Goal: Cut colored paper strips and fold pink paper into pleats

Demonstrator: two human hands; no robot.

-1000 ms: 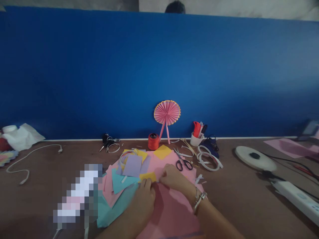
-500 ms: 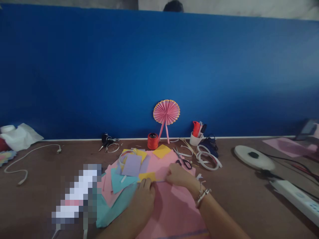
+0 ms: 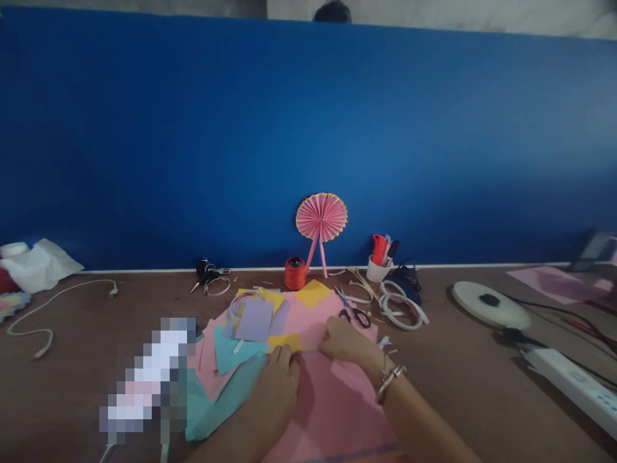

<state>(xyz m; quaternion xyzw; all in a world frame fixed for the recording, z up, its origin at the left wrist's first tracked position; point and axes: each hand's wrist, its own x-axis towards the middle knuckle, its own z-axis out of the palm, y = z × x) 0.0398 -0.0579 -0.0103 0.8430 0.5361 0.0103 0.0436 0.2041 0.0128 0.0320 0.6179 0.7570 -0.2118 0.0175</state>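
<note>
A large pink sheet of paper [image 3: 337,405] lies in front of me, with purple strips along its far and near edges. My left hand [image 3: 280,373] is closed at the left part of the far edge, fingers bent over the paper. At the right part of that edge, my right hand [image 3: 340,341] is curled with its fingertips pinched on the paper. Black-handled scissors [image 3: 354,312] lie just beyond my right hand. Left of my hands are teal paper [image 3: 226,399], a lilac piece [image 3: 255,320] and yellow pieces [image 3: 312,294].
A pink pleated paper fan [image 3: 322,217] leans on the blue partition [image 3: 193,128] beside a red spool [image 3: 295,274]. Behind the scissors stand a white cup of tools [image 3: 378,270] and coiled white strips [image 3: 400,308]. A power strip [image 3: 573,386] lies right, a blurred-out phone-like object [image 3: 149,373] left.
Almost nothing differs. Both hands stay at the far edge of the pink paper, and the view has shifted very slightly.
</note>
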